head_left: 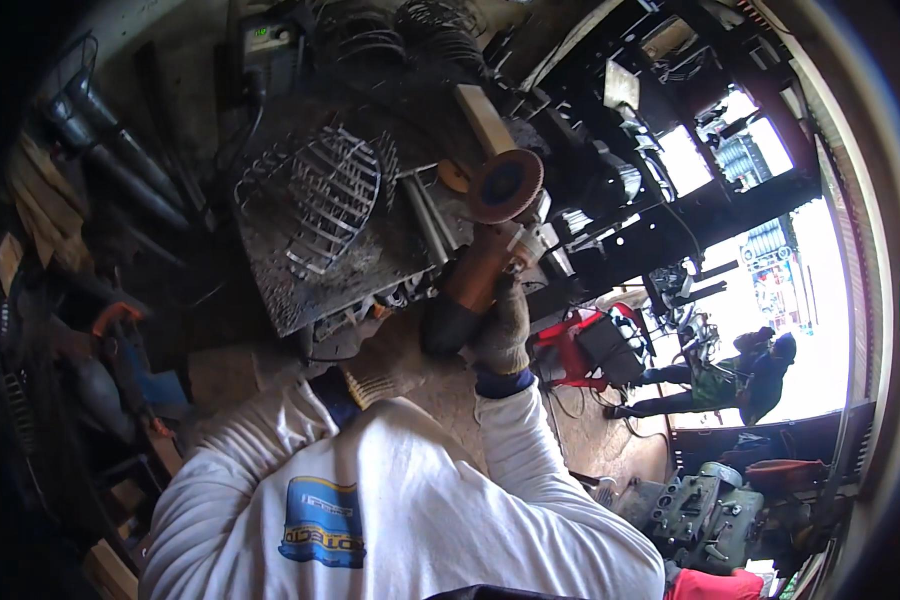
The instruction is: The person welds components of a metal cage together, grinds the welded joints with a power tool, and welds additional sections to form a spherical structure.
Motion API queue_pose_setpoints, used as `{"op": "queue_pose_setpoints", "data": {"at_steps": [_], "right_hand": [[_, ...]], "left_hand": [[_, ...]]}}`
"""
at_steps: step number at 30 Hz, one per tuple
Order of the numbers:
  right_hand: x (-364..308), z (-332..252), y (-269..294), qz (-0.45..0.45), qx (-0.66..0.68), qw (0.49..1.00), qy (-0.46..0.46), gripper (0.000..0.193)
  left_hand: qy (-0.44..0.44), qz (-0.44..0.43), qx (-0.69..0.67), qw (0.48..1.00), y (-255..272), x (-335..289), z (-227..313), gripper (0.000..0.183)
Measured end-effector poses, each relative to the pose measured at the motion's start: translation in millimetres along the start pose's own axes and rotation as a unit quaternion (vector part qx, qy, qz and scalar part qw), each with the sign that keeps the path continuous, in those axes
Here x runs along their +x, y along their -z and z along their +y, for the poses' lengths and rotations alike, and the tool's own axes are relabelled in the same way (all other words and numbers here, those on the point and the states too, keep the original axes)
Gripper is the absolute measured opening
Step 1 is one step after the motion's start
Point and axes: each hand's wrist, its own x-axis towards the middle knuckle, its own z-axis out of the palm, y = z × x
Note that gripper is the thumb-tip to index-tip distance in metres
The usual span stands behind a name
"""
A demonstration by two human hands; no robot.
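An angle grinder [477, 268] with an orange body and a black rear end is held out in front of my chest. Its round reddish-brown disc [506, 188] points away from me, near the table's right edge. My right hand [502, 330], in a knitted work glove, is closed round the grinder's right side. My left hand [388, 352], gloved too, is at the black rear end and seems to grip it; its fingers are dim and partly hidden. On the dark metal worktable [288, 305] lies a curved grid of metal strips [335, 200], apart from the disc.
A welding machine [272, 45] with a lit display and coiled wire [370, 35] are at the back. Dark steel frames [610, 235] stand right of the table. A red-framed machine [575, 350] is on the floor, with another person [735, 375] beyond it. Metal pipes [120, 165] lean at left.
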Motion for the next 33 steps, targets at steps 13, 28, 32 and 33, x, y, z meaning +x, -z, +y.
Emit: {"op": "queue_pose_setpoints", "data": {"at_steps": [13,28,32,33], "right_hand": [[-26,-18,1,0.055,-0.006,0.998,0.027,0.069],[-3,-22,32,0.033,-0.273,0.959,-0.074,0.059],[-1,-4,21,0.006,-0.348,0.931,-0.111,0.063],[1,-2,13,0.003,-0.348,0.930,-0.113,0.063]], "left_hand": [[-0.042,0.005,-0.029,0.999,-27,3,-33,0.083],[-0.069,0.324,0.203,0.921,75,-38,-12,0.043],[-0.051,0.453,0.389,0.800,155,-18,-1,0.048],[-0.066,0.445,0.468,0.760,172,-4,-10,0.052]]}}
